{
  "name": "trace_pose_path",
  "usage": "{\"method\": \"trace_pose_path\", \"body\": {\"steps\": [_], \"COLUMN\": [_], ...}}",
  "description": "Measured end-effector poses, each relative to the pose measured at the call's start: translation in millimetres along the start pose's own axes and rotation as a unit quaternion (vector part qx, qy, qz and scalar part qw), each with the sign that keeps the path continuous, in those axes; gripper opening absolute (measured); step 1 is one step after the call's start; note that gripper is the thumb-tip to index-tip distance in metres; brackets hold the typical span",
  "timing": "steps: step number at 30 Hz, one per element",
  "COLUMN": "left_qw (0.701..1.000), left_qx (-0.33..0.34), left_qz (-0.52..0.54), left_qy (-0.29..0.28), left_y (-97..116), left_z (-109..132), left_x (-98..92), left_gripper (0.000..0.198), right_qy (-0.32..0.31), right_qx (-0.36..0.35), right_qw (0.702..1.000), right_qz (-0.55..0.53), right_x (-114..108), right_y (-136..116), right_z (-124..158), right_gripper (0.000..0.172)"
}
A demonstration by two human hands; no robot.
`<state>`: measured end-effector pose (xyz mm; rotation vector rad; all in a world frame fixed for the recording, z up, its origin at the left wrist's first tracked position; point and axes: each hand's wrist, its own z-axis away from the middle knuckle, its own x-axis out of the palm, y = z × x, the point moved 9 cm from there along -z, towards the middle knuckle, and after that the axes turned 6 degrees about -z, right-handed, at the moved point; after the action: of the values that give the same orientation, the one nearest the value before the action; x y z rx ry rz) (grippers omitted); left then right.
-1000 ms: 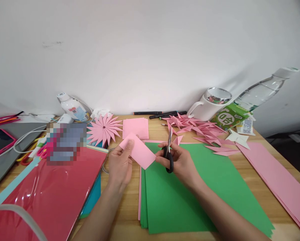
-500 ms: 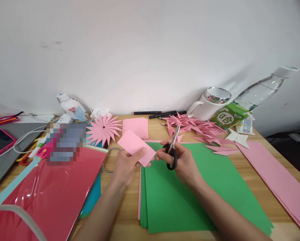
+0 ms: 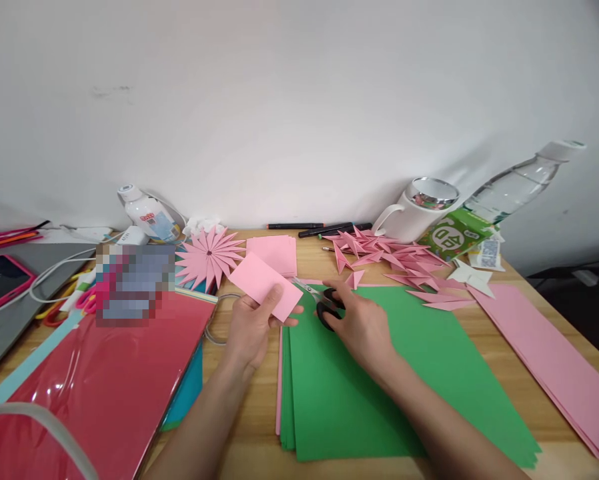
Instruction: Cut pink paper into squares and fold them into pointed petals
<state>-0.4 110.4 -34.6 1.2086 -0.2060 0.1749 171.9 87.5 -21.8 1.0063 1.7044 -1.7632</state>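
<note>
A pink paper rectangle is pinched in my left hand, thumb on top and fingertips showing beyond its lower right edge. My right hand holds black-handled scissors by the finger loops. Their slightly parted blades point up and left, close to the paper's right corner. Beneath my right hand lies a stack of green sheets. Just behind the held paper sits a pile of pink squares, with a pink folded-paper rosette to its left.
Folded pink pieces lie before a white mug, a green box and a leaning bottle. Long pink strips rest at right. Red sheets and a pink-cased phone are at left.
The scissors have turned from pointing upward to pointing left at the paper, and my right hand has rotated round their handles. The held paper has shifted slightly left and up.
</note>
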Motion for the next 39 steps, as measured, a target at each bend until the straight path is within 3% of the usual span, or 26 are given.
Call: {"method": "trace_pose_path", "body": {"steps": [5, 11, 15, 19, 23, 27, 33, 36, 39], "left_qw": [0.999, 0.999, 1.0, 0.998, 0.994, 0.979, 0.906, 0.874, 0.866], "left_qx": [0.031, 0.021, 0.009, 0.004, 0.035, 0.078, 0.225, 0.29, 0.34], "left_qz": [-0.007, -0.007, -0.01, -0.035, -0.075, -0.181, -0.36, -0.389, -0.365], "left_qy": [0.03, 0.037, 0.003, -0.045, -0.071, -0.061, -0.006, 0.024, 0.042], "left_y": [1, -6, -9, -11, -7, -7, 4, 16, 31], "left_z": [-2, -5, -5, -2, 1, -2, -3, 4, 14], "left_x": [-6.9, -10.2, -3.5, 6.7, 12.3, 10.0, 4.3, 4.2, 6.2], "left_gripper": [0.038, 0.031, 0.031, 0.033, 0.032, 0.039, 0.059, 0.046, 0.02], "right_qy": [-0.012, -0.102, -0.153, -0.132, -0.108, -0.143, -0.191, -0.183, -0.178], "right_qx": [-0.058, -0.077, -0.048, -0.029, -0.024, -0.094, -0.137, -0.116, -0.109], "right_qw": [0.995, 0.968, 0.94, 0.924, 0.952, 0.959, 0.947, 0.963, 0.978], "right_qz": [0.078, 0.216, 0.3, 0.358, 0.286, 0.228, 0.221, 0.161, -0.03], "right_x": [-3, -4, -16, -38, -47, -32, -19, -24, -24], "right_y": [-6, -12, -4, 11, 24, 18, 16, 15, 0], "right_z": [-2, 5, 16, 15, 6, 1, 0, -2, -4], "right_gripper": [0.04, 0.038, 0.035, 0.035, 0.024, 0.022, 0.01, 0.009, 0.005]}}
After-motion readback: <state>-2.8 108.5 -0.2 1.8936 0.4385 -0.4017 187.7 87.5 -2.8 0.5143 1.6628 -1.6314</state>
